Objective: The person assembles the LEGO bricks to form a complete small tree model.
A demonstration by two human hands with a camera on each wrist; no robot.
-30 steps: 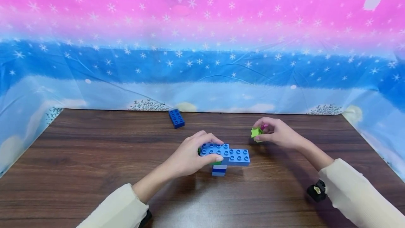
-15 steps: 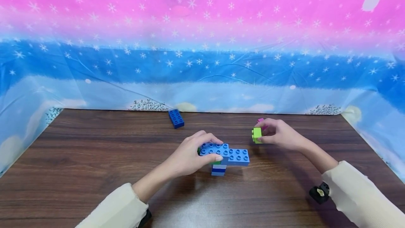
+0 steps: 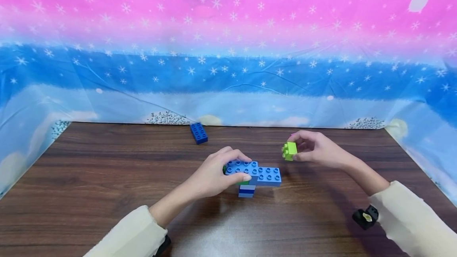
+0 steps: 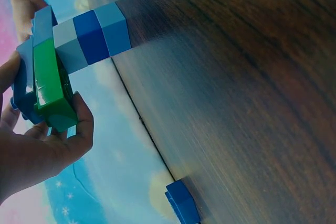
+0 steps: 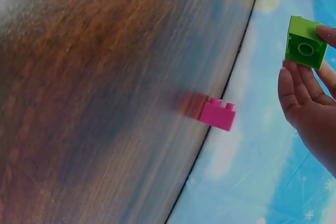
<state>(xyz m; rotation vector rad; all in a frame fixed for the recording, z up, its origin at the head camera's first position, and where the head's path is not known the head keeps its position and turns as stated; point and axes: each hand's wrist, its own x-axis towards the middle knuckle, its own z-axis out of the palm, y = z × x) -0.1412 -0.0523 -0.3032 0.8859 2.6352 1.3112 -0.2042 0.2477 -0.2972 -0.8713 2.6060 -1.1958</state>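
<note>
My left hand (image 3: 215,173) grips the left end of a brick build (image 3: 246,169). Light blue bricks form its top, a green brick (image 4: 50,85) sits beneath them, and a striped blue column (image 4: 94,38) stands under that on the table. To the right, my right hand (image 3: 319,150) pinches a small lime green brick (image 3: 290,151) between thumb and fingers, raised off the table with its studs facing left. In the right wrist view the brick's hollow underside shows. A pink brick (image 5: 218,114) lies on the table, mostly hidden behind the right hand in the head view.
A dark blue brick (image 3: 198,133) lies near the back edge of the brown wooden table (image 3: 125,169). Behind and at both sides hangs a pink and blue snowflake cloth (image 3: 228,70).
The lime green brick has turned in my right hand, its studs now pointing left. It has come away from beside the pink brick. My left hand and the build stay where they were.
</note>
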